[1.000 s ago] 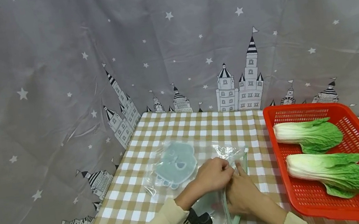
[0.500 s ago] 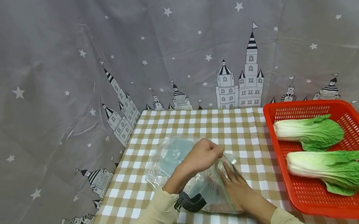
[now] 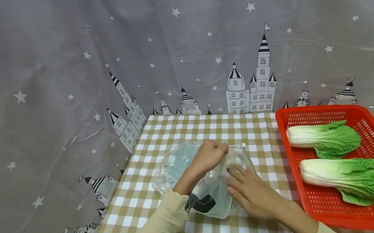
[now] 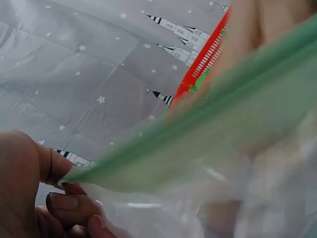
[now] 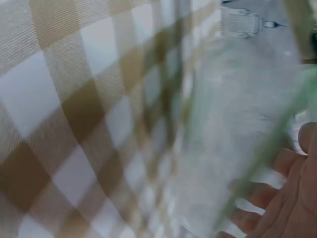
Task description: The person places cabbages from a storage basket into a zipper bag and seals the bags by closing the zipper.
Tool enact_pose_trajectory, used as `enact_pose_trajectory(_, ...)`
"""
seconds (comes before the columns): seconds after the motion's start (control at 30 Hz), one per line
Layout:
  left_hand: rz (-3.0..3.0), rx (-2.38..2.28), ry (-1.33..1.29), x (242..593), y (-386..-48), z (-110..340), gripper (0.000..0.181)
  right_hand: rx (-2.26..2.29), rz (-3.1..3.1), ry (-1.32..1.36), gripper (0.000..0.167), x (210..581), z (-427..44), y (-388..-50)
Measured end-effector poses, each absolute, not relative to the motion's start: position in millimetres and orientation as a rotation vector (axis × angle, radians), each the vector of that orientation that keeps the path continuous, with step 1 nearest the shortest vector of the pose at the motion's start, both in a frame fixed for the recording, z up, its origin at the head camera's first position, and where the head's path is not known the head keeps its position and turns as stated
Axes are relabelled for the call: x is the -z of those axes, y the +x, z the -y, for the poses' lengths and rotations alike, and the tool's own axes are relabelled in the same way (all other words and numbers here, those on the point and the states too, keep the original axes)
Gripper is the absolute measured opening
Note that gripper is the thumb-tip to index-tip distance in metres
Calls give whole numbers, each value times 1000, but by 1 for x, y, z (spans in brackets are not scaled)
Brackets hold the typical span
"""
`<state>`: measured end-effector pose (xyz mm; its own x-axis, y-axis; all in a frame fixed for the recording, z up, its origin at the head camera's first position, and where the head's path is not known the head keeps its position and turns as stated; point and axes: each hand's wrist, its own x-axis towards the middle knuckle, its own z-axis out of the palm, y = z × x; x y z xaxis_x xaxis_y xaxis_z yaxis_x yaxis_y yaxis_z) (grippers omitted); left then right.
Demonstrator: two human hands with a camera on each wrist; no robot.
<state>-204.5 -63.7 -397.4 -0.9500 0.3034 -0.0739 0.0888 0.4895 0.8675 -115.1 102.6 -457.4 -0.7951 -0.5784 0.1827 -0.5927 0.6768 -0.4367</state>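
A clear plastic bag point(image 3: 221, 200) with a green zip edge point(image 4: 163, 144) stands partly raised off the cloth. My left hand point(image 3: 211, 155) pinches one end of that edge between thumb and fingers, as the left wrist view shows point(image 4: 54, 193). With fingers spread and nearly straight, my right hand point(image 3: 252, 191) lies against the bag's opening; in the right wrist view its fingertips point(image 5: 257, 193) are at the green edge. Behind my left forearm lies a pale green flat shape point(image 3: 183, 161) in clear wrapping, partly covered.
A red basket point(image 3: 292, 181) holding two leafy cabbages point(image 3: 343, 179), point(image 3: 322, 139) stands on the right of the checked tablecloth point(image 3: 161, 136). Behind and to the left hangs a grey curtain point(image 3: 170, 54) printed with castles and stars.
My left hand has moved up and left, lifting the bag's edge. My right hand has come away from my left and its fingers have spread. The bag stands taller.
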Motion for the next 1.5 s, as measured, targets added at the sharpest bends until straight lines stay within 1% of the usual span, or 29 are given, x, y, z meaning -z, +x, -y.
enact_pose_trajectory(0.1, -2491, -1503, 309, 398, -205, 63, 40, -791, 2833, 948, 43, 440, -117, -104)
enact_pose_trajectory(0.3, -2442, -1567, 294, 401, -205, 61, 40, -767, 2799, 870, 43, 411, -161, -89)
enact_pose_trajectory(0.43, -2416, -1591, 288, 400, -205, 60, 41, -712, 2779, 767, 42, 394, -200, -95)
enact_pose_trajectory(0.57, -2405, -1591, 293, 403, -207, 59, 39, -571, 2905, 597, 49, 388, -246, -106)
enact_pose_trajectory(0.7, -2394, -1578, 304, 409, -209, 59, 39, -405, 3015, 489, 65, 394, -285, -115)
enact_pose_trajectory(0.83, -2372, -1570, 320, 411, -207, 59, 40, -339, 3071, 494, 81, 405, -308, -120)
enact_pose_trajectory(0.9, -2363, -1567, 331, 413, -206, 59, 41, -315, 3087, 518, 87, 411, -316, -121)
enact_pose_trajectory(1.2, -2364, -1532, 337, 421, -203, 57, 39, -200, 3201, 532, 98, 429, -341, -119)
enact_pose_trajectory(1.5, -2352, -1493, 362, 423, -200, 57, 39, -290, 3220, 682, 114, 443, -356, -115)
